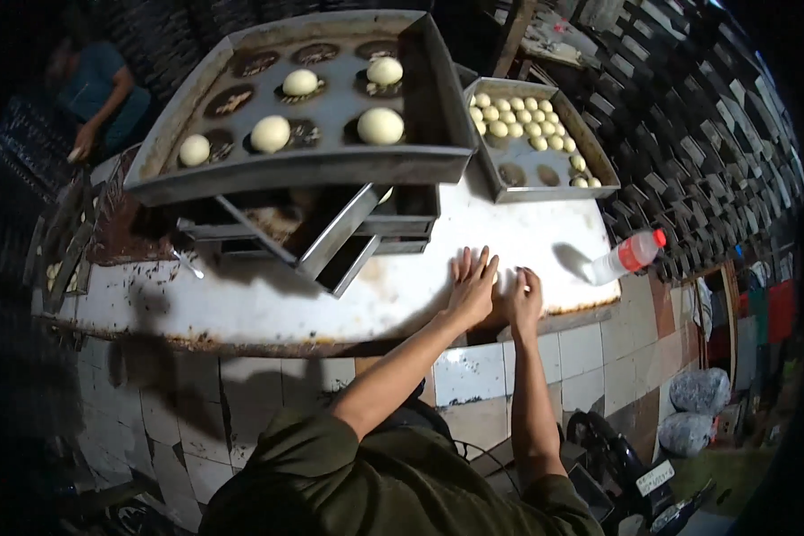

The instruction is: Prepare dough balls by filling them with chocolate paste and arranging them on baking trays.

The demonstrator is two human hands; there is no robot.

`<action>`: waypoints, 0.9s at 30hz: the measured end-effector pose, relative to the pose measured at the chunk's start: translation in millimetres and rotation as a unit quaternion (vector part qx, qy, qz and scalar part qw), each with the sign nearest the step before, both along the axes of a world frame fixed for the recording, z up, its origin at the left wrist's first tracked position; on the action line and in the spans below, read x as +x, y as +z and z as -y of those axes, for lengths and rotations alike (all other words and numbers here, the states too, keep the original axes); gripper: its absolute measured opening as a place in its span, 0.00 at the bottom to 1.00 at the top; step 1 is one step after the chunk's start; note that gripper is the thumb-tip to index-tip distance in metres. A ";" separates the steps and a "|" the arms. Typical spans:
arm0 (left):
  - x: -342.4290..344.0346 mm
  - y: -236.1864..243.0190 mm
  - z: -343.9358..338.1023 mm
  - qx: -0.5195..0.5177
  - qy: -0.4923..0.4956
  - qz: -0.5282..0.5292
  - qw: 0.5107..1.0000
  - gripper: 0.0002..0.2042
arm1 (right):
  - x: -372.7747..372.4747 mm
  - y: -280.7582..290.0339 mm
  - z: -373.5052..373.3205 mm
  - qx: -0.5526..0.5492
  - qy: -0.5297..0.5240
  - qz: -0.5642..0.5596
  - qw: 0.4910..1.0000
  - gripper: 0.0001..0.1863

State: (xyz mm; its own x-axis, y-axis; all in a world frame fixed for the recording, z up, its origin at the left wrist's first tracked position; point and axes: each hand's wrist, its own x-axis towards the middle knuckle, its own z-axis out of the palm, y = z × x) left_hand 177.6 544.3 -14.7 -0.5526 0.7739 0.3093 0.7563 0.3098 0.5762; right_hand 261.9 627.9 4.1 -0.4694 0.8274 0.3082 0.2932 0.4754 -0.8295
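Note:
Over the right part of the white tabletop (402, 308), my left hand (473, 288) reaches out with its fingers stretched and apart. Close beside it, my right hand (524, 302) is closed, its fingers curled in; whatever they hold is hidden. A small pale bit that looks like dough (495, 278) peeks out at the edge of my left hand, mostly covered by it. Several round, pale dough balls (381, 126) sit spaced apart in a large metal tray (304, 174) on the stack to the left. Smaller balls (514, 116) crowd the tray (554, 190) at the back right.
More metal trays (339, 241) are stacked crookedly under the large one. A clear bottle with a red cap (630, 255) stands near the table's right edge. A small white utensil (188, 264) lies at the left. Another person (107, 94) is at the far left; a motorcycle (634, 473) is below right.

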 end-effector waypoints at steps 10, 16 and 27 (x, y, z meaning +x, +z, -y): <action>4.0 37.0 227.1 0.123 0.068 0.339 0.930 0.19 | -23.1 -0.1 -33.8 0.253 0.217 0.226 0.915 0.04; -39.8 71.3 230.4 0.106 -0.161 0.431 0.881 0.18 | -74.8 -14.6 35.1 0.013 0.085 0.095 0.992 0.11; -113.9 63.2 346.5 -0.007 -0.226 0.512 0.829 0.17 | -187.5 354.7 199.0 0.141 0.630 0.269 0.715 0.19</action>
State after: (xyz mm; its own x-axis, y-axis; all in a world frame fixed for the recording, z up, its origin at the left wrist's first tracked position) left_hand 63.7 197.8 48.5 -0.1717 0.9731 -0.1535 -0.0853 0.1405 0.9864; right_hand 74.3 428.9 358.8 -0.9006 -0.4157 -0.1266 -0.2739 0.7692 -0.5773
